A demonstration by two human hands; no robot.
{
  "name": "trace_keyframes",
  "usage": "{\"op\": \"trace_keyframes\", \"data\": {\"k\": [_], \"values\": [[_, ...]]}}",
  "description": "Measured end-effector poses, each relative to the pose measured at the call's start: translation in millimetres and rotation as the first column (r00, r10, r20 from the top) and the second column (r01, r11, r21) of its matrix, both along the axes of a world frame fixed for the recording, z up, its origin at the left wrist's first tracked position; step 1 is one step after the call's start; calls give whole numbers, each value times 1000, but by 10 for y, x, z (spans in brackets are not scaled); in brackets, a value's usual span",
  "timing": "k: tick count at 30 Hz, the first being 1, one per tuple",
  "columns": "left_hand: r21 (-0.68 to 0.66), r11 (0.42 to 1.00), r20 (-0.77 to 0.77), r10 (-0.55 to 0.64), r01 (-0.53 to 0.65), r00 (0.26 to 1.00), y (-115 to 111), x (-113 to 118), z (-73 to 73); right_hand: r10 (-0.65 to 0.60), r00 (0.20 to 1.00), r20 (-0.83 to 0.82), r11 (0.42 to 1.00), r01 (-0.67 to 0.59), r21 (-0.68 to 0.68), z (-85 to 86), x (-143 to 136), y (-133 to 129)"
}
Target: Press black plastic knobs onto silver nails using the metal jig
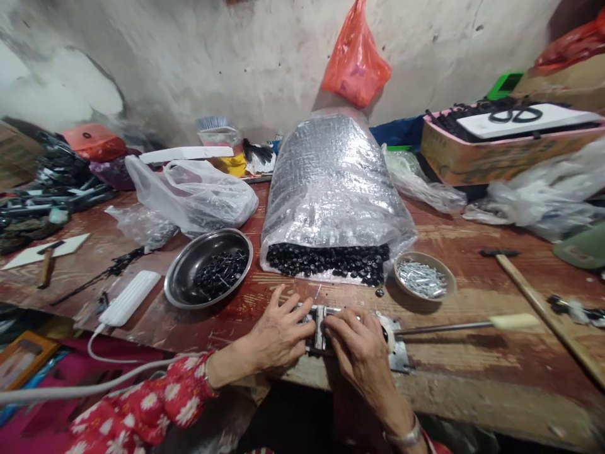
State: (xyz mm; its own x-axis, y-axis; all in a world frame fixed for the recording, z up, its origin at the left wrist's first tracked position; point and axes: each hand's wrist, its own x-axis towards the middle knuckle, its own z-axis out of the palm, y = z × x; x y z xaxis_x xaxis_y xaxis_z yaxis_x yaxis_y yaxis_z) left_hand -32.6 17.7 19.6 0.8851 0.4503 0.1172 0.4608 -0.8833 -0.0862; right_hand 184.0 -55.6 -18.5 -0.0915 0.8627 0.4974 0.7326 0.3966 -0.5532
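A metal fixture (401, 354) lies at the table's front edge, with a long rod handle (449, 328) reaching right from it. My left hand (282, 328) rests on the fixture's left end, palm down with fingers spread. Over its middle, my right hand (358, 343) has its fingers bent and pressed together; whatever they hold is hidden. Behind the fixture, a clear plastic sack (331, 183) lies with its mouth open, showing small black round parts (331, 260). A steel bowl (177, 277) holds black-headed pins. To the right, a small bowl (451, 287) contains silvery screws or nails (421, 279).
A hammer (543, 302) lies at the right. A white power strip (131, 297) with its cable is at the left, near a small hammer (46, 268). Plastic bags (198, 195) and a cardboard box (501, 151) stand along the back. A red bag (357, 63) hangs on the wall.
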Motion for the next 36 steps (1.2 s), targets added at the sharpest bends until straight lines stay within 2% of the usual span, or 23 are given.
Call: {"op": "trace_keyframes", "data": {"k": [5,10,14,19,21,23,26,29,32,36], "values": [[-30,998,70,62,-60,996,21,1,-23,-11,1000,-21,1000,11,-5,5,-13,2],[34,998,51,49,-51,997,32,29,-50,-14,1000,-16,999,13,-32,-1,-10,-7],[25,998,60,61,-62,996,26,51,-60,-15,1000,-20,999,15,-36,6,-10,-9],[-99,993,267,86,-62,960,12,29,4,-11,999,-30,1000,11,-19,22,-7,-5],[-154,984,335,137,-90,932,53,25,59,-18,999,-29,1000,17,-15,23,-7,-2],[-194,970,336,203,-144,920,139,35,115,-21,999,-33,1000,20,-8,23,-10,1],[-284,928,219,307,-240,926,346,83,190,-18,999,-43,1000,18,3,21,-15,1],[-443,839,19,361,-316,932,605,158,249,-13,999,-44,1000,14,10,14,-15,0],[-579,764,-101,280,-285,955,852,231,277,-13,999,-45,1000,14,15,0,-11,-2],[-699,674,-177,162,-239,971,1077,302,262,-20,998,-52,1000,21,8,-13,-9,-2]]}}
